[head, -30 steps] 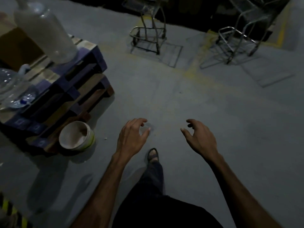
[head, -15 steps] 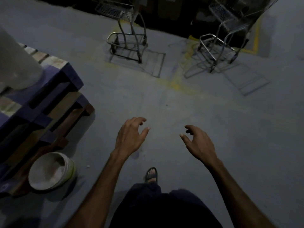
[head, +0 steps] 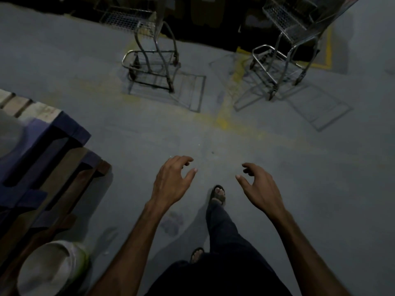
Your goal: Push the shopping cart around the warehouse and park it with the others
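Observation:
Two metal shopping carts stand ahead on the grey floor: one cart (head: 150, 54) at top centre, a second cart (head: 284, 58) at top right, near a yellow floor line. My left hand (head: 171, 181) and my right hand (head: 261, 184) hover in front of me with fingers loosely curled, holding nothing. Both hands are well short of the carts. My feet in sandals show between and below the hands.
A stack of blue and wooden pallets (head: 42, 159) fills the left side. A white bucket (head: 49, 268) sits on the floor at its near corner. Dark shelving runs along the far edge behind the carts.
I have walked forward: both carts appear larger and nearer, the pallets and bucket have slid down and left. My hands stay out in front, empty.

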The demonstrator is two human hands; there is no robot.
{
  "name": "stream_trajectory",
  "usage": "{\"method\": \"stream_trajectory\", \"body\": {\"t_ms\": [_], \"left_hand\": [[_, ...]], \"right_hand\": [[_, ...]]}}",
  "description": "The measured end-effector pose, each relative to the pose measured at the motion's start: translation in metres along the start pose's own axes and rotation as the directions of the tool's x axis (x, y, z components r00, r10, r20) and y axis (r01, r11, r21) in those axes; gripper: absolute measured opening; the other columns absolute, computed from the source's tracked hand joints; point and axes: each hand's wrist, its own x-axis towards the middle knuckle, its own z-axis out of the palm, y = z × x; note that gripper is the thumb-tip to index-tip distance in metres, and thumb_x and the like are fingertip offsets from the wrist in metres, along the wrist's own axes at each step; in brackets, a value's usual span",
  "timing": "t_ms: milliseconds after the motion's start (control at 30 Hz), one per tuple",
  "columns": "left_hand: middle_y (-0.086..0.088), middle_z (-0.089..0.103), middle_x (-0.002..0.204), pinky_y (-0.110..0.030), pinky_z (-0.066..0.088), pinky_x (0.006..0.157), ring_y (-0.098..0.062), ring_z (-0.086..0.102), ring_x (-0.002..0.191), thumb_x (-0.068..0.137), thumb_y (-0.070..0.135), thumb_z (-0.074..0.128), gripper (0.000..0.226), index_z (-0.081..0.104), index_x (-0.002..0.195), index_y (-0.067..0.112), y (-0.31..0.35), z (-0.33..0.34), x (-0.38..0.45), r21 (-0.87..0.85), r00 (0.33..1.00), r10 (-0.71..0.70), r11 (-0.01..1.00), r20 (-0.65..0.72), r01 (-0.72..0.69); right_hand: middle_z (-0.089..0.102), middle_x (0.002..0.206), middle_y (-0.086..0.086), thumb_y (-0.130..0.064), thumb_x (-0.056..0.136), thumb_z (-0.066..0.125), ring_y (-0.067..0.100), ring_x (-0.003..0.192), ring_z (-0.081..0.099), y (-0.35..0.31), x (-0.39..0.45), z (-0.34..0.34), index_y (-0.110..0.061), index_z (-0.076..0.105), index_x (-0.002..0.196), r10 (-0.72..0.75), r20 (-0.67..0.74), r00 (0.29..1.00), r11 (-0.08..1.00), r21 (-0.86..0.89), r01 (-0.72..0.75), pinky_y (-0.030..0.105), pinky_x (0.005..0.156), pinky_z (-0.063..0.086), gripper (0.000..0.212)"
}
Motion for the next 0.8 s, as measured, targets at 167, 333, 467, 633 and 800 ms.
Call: {"method": "stream_trajectory", "body": {"t_ms": [167,333,467,633,800], "left_hand": [[0.005,0.07,0.107,-0.035,0.055,0.083,-0.013,0.062,0.092,0.099,0.032,0.074,0.028,0.072,0.124,0.019,-0.001,0.0,0.105,-0.006,0.999,-0.026,1.0,-0.023,0.026],[0.008,0.069,0.106,-0.032,0.053,0.08,-0.01,0.061,0.091,0.099,0.034,0.073,0.029,0.072,0.124,0.02,0.002,-0.005,0.207,-0.002,0.996,-0.07,0.998,-0.056,0.07],[0.009,0.069,0.106,-0.029,0.05,0.078,-0.01,0.061,0.091,0.098,0.034,0.074,0.029,0.071,0.124,0.021,-0.001,-0.006,0.269,-0.019,0.99,-0.109,0.994,-0.087,0.108],[0.01,0.069,0.105,-0.032,0.053,0.079,-0.011,0.062,0.092,0.098,0.034,0.075,0.028,0.071,0.123,0.022,-0.009,-0.007,0.336,-0.044,0.985,-0.141,0.99,-0.104,0.137],[0.008,0.069,0.106,-0.031,0.052,0.08,-0.013,0.061,0.092,0.099,0.033,0.074,0.029,0.071,0.124,0.02,-0.032,-0.006,0.429,-0.047,0.993,-0.102,0.994,-0.063,0.099]], "right_hand": [[0.068,0.133,0.001,-0.047,0.101,0.064,0.019,0.12,0.064,-0.012,0.115,-0.022,-0.022,0.057,0.146,-0.033,-0.035,0.999,0.999,0.041,0.034,0.04,0.097,0.053,0.052],[0.068,0.133,-0.001,-0.047,0.102,0.063,0.018,0.119,0.064,-0.025,0.223,-0.055,-0.022,0.057,0.145,-0.068,-0.045,0.997,0.997,0.028,0.069,0.038,0.097,0.052,0.05],[0.067,0.134,0.0,-0.046,0.102,0.064,0.02,0.121,0.063,-0.04,0.301,-0.072,-0.021,0.057,0.145,-0.111,-0.011,0.994,0.994,-0.017,0.111,0.039,0.097,0.051,0.05],[0.068,0.133,-0.001,-0.046,0.102,0.064,0.019,0.121,0.063,-0.066,0.378,-0.077,-0.022,0.058,0.144,-0.14,0.002,0.99,0.99,-0.027,0.14,0.037,0.096,0.051,0.049],[0.067,0.132,-0.003,-0.044,0.102,0.065,0.018,0.122,0.063,-0.088,0.455,-0.071,-0.023,0.06,0.143,-0.123,-0.023,0.992,0.992,-0.004,0.123,0.037,0.095,0.05,0.046]]}}
